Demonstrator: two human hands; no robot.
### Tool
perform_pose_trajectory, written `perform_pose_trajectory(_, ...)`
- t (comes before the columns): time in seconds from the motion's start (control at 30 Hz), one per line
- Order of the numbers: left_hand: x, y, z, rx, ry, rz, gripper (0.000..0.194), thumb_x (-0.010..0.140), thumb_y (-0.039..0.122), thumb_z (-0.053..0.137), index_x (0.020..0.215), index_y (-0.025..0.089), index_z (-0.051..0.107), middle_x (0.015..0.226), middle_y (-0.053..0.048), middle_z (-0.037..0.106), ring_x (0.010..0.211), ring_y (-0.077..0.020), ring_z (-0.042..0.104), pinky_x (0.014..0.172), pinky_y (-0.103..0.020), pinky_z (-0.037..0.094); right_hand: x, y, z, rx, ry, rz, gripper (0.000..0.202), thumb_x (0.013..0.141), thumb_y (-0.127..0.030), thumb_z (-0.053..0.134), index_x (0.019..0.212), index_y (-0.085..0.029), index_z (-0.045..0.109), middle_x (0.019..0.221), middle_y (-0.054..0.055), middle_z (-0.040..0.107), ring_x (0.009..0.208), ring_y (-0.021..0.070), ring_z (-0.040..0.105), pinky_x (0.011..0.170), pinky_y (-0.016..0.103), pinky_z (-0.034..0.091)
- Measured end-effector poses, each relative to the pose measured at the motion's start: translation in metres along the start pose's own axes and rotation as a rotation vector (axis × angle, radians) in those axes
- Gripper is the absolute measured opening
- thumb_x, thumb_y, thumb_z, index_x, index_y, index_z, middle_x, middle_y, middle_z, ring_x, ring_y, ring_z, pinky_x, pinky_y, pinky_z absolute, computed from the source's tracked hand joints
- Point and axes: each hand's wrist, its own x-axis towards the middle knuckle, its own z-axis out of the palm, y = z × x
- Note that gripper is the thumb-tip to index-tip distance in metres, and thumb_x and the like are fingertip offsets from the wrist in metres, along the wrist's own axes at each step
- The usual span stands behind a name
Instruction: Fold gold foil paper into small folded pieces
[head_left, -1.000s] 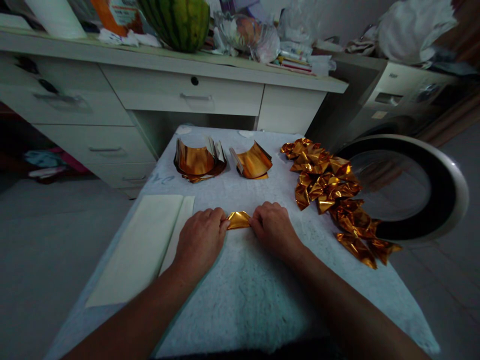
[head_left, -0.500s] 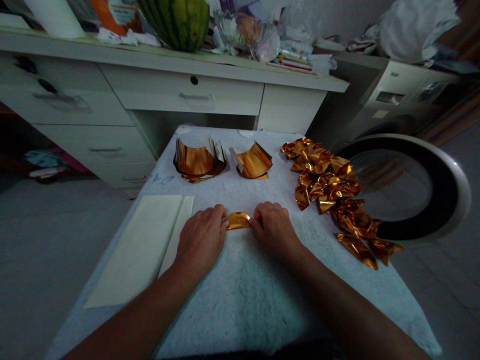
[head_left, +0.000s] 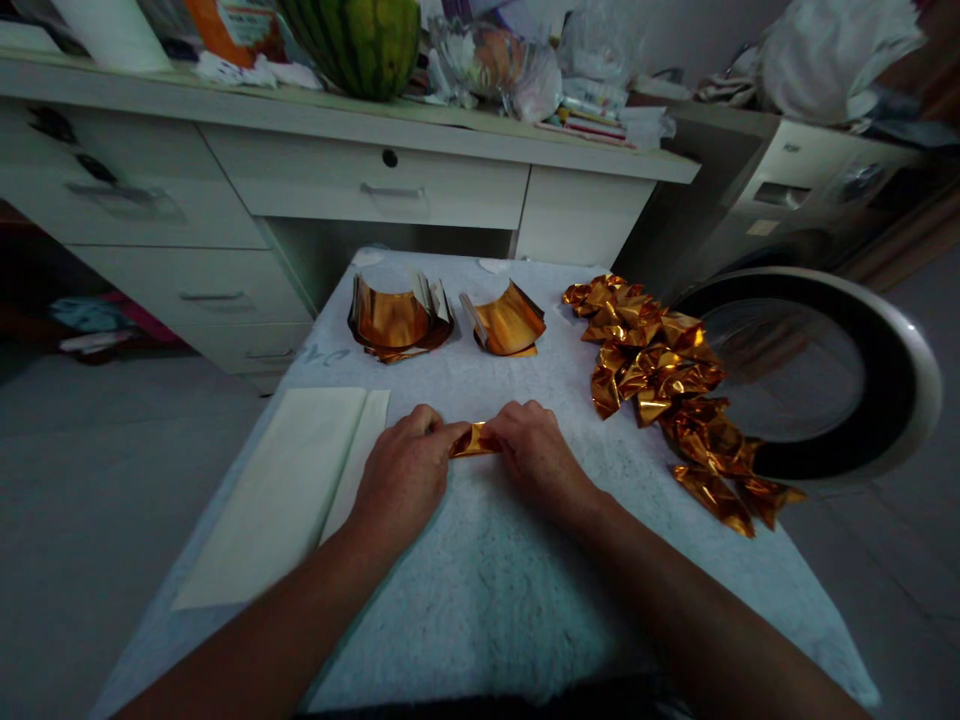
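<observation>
Between my hands, on the cloth-covered table, lies a small folded piece of gold foil paper. My left hand grips its left end, the index finger stretched along the foil. At the right end my right hand pinches it with bent fingers; its thumb is mostly hidden. Beyond the hands stand two curled stacks of gold foil sheets, a larger left stack and a smaller right stack. A heap of folded gold foil pieces spreads along the table's right side.
Folded pale paper lies left of my left hand. Behind the table runs a white counter with drawers, holding a watermelon and a glass bowl. On the right, the open round door of a washing machine reaches beside the table.
My left index finger has come forward over the foil. My right fingers have shifted left onto its end, and less foil shows between the hands.
</observation>
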Motion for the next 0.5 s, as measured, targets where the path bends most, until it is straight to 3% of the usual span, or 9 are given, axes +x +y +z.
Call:
perform_pose_trajectory(0.1,-0.001,-0.001,0.0,-0.027,0.023,0.007,0.035,0.091,0.013,0.047,0.111,0.027,0.071,0.089,-0.003,0.057,0.08,-0.0183,0.057,0.074,-0.033,0.048,0.002,-0.004,0.001,-0.011,0.018,0.03,0.022,0.091,-0.008,0.049,0.094,-0.019,0.068,0.093,0.005,0.063,0.088,0.02,0.049,0.078,0.034,0.032)
perform_pose_trajectory(0.27,-0.001,0.0,-0.001,-0.049,0.017,-0.017,0.03,0.092,0.019,0.051,0.114,0.025,0.071,0.09,-0.004,0.057,0.084,-0.0197,0.057,0.077,-0.036,0.048,0.005,-0.014,0.003,-0.074,0.041,0.107,0.009,0.092,-0.023,0.057,0.09,-0.019,0.064,0.095,0.006,0.064,0.09,0.0223,0.049,0.079,0.036,0.032)
perform_pose_trajectory(0.5,0.0,0.0,-0.002,-0.083,-0.002,-0.032,0.031,0.091,0.017,0.052,0.114,0.024,0.071,0.091,-0.005,0.057,0.085,-0.0211,0.056,0.079,-0.038,0.047,0.006,-0.024,0.009,-0.186,0.08,0.144,0.023,0.09,-0.042,0.06,0.089,-0.019,0.058,0.098,0.008,0.063,0.092,0.0255,0.05,0.078,0.038,0.032)
